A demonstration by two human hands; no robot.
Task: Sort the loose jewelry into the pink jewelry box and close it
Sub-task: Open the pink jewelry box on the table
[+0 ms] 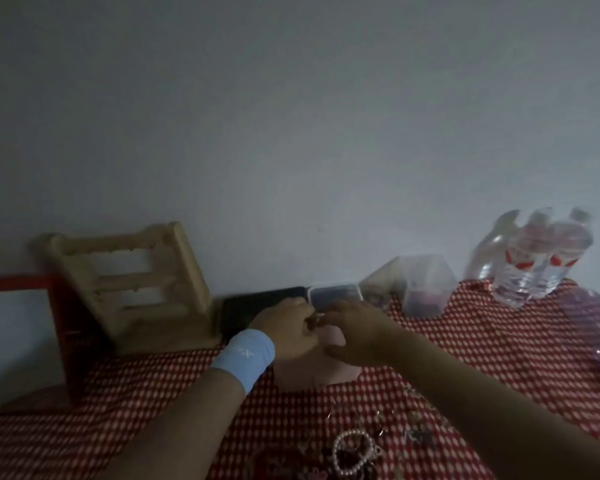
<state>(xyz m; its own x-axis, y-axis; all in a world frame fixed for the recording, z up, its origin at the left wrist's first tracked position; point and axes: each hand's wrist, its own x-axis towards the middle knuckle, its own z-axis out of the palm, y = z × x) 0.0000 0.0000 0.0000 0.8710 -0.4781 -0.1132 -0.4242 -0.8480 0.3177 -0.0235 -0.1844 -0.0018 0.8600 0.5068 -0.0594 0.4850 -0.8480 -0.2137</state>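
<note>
The pink jewelry box [312, 375] lies on the red patterned cloth, mostly covered by my two hands. My left hand [286, 329], with a light blue wristband, rests over its left part, fingers curled. My right hand [355, 336] reaches over its right part, and the fingertips of both hands meet near a small shiny item [314, 319] that is too blurred to name. Whether the box's lid is up or down is hidden. Loose jewelry lies nearer me: a white bead bracelet [352, 452] and several small rings and charms [409, 427].
A wooden rack [132, 289] stands at the back left beside a red frame [59, 327]. A black case [253, 306] and a clear lidded case [336, 294] lie against the wall. A clear plastic container [423, 289] and water bottles [541, 261] stand back right.
</note>
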